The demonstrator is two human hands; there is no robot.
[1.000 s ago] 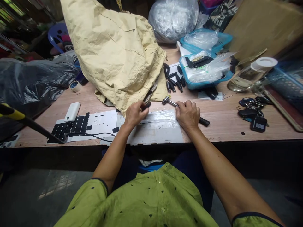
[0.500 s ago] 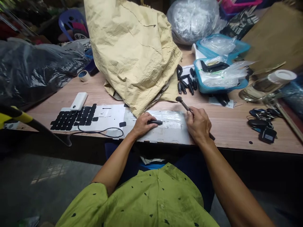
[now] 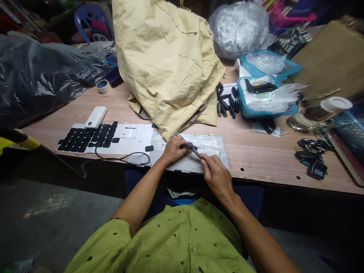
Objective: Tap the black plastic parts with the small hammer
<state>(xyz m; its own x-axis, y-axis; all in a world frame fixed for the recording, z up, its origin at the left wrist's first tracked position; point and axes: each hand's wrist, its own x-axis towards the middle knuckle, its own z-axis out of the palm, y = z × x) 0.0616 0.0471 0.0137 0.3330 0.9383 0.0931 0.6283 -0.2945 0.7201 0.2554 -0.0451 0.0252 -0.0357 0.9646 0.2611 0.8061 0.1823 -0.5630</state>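
My left hand (image 3: 174,149) is closed on a small black cylindrical part (image 3: 194,148), keeping it down on a white board (image 3: 182,165). My right hand (image 3: 217,172) grips a metal-shafted tool (image 3: 196,152) with a round dark head; whether it is a hammer or a ratchet I cannot tell. The tool's head is over the black part, close to my left fingertips, and hides some of it. Clear plastic film (image 3: 210,141) covers part of the board. To the left lie rows of flat black pieces (image 3: 76,140) and a single black piece (image 3: 149,148).
A big tan sack (image 3: 167,72) stands behind my hands. Black parts (image 3: 227,104) lie by blue baskets (image 3: 267,110). To the right are a glass jar (image 3: 309,113) and keys (image 3: 315,159). A white power bank (image 3: 96,117) and its cable (image 3: 122,156) are at left.
My right hand has moved left with the tool, bringing its head from off to the right to over the black part. My left hand still holds that part in place.
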